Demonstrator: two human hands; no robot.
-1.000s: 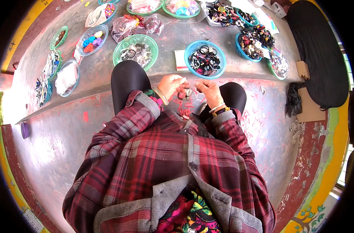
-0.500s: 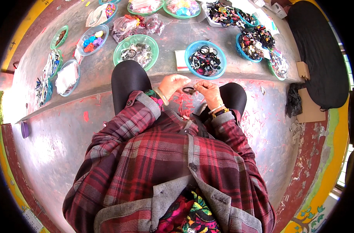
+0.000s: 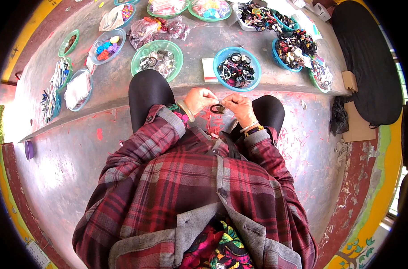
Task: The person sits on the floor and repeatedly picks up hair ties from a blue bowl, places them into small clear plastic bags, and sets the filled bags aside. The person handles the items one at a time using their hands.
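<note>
Above the floor between my knees, my two hands meet with their fingertips close together. My right hand [image 3: 240,109] is closed in a pinch on a black hair tie [image 3: 217,109], which hangs as a loop below the fingers. My left hand [image 3: 198,101] is also closed in a pinch, thumb against forefinger, by the top of the loop. Whatever it grips there is too small to make out. Just beyond the hands, a blue bowl [image 3: 214,69] holds a heap of mostly black hair ties [image 3: 236,71].
A green bowl [image 3: 179,60] of small clear and grey pieces stands on the raised ledge [image 3: 196,54]. A white card [image 3: 209,71] lies beside the blue bowl. More bowls and a bag [image 3: 143,35] stand behind. Red scraps [image 3: 298,148] litter the floor; a black bag [image 3: 339,117] rests right.
My left fingers have closed from a looser pose and come nearer the right fingertips. The hair tie hangs slightly lower, still at my right hand.
</note>
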